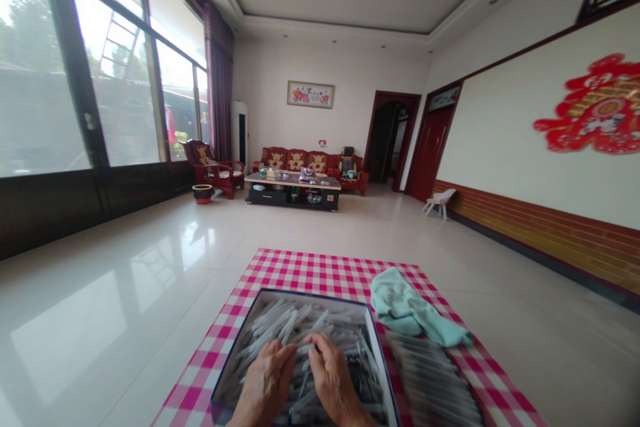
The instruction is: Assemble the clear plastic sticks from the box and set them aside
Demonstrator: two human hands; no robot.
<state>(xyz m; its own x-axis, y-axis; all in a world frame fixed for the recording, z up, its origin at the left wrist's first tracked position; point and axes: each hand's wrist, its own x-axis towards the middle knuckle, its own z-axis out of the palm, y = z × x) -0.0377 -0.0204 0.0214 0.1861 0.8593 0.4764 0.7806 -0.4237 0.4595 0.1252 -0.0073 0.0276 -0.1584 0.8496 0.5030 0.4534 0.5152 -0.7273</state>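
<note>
Dozens of clear plastic tubes (295,327) lie jumbled in an open, blue-edged cardboard box (381,353) at the near edge of a pink gingham cloth (295,273). The left hand (265,383) and right hand (334,380) sit among the tubes, fingers half curled, fingertips almost meeting mid-box; whether either grips a tube cannot be told. Just right of the box, along the cloth's right side, lies a tightly packed bank of narrow rods (430,380), partly covered at its far end by a crumpled mint-green towel (415,307).
</note>
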